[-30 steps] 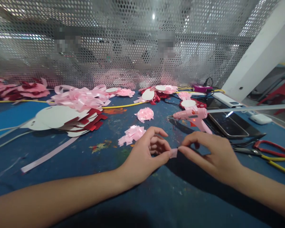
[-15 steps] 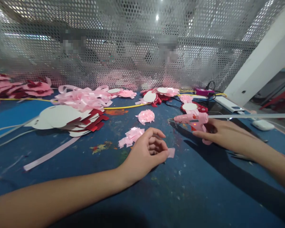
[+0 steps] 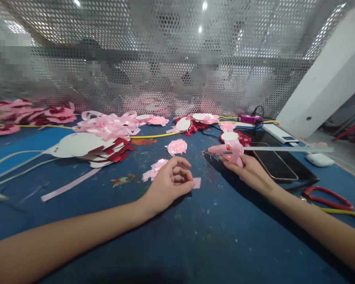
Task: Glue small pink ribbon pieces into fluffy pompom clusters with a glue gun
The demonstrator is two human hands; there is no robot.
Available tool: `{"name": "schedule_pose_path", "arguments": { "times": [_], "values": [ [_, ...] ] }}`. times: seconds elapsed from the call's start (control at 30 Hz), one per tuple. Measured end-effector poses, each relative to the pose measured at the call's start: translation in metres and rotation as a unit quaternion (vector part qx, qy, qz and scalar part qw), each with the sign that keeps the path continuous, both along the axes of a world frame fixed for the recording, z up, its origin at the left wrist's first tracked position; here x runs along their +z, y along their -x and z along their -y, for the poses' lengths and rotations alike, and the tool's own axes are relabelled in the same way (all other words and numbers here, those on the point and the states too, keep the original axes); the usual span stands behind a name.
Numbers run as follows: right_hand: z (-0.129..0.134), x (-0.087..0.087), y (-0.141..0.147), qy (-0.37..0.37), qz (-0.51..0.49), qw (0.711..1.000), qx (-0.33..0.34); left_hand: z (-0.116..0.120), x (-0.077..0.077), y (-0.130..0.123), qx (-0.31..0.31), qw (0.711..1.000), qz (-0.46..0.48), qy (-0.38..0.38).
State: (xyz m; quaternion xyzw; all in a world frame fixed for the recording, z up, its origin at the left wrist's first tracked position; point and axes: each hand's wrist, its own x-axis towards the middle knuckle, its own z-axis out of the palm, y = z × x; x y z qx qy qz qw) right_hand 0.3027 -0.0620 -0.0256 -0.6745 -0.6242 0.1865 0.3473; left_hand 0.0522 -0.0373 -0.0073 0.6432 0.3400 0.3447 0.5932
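My left hand point(image 3: 168, 183) is closed, pinching a small piece of pink ribbon point(image 3: 197, 183) between thumb and fingertips, low over the table. My right hand point(image 3: 251, 171) grips a pink hot glue gun point(image 3: 227, 152), its nozzle pointing left and a small orange light lit on its side. A long translucent glue stick point(image 3: 290, 149) extends from its back. Behind the left fingers lies a pile of cut pink ribbon pieces point(image 3: 154, 169), partly covered by the hand. Just beyond is a round pink ribbon rosette point(image 3: 177, 146).
Stacked white and red card shapes point(image 3: 83, 146) lie left, before a heap of pink ribbon point(image 3: 106, 123). Finished-looking rosettes with white discs point(image 3: 183, 124) line the back by a mesh screen point(image 3: 165, 79). At right are a black panel point(image 3: 301, 173), a white power bank point(image 3: 279, 133) and a red loop handle point(image 3: 328, 197).
The view has shifted slightly, showing more of the right side. Both hands appear further left, still holding the ribbon piece and glue gun. The red loop handle has come into view.
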Motion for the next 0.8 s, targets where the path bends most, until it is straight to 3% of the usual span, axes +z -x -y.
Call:
{"name": "schedule_pose_path", "arguments": {
  "times": [0.5,0.67,0.8],
  "values": [
    [0.013,-0.001,0.002,-0.117,-0.023,0.992,0.036,-0.004,-0.001,-0.011,0.104,0.994,0.011,-0.009],
    [0.022,0.004,0.01,-0.165,0.001,0.985,0.057,-0.022,-0.002,-0.012,0.089,0.996,0.011,-0.005],
    [0.026,-0.002,0.014,-0.203,0.04,0.976,0.072,-0.042,-0.005,-0.015,0.085,0.996,0.02,-0.001]
  ]
}}
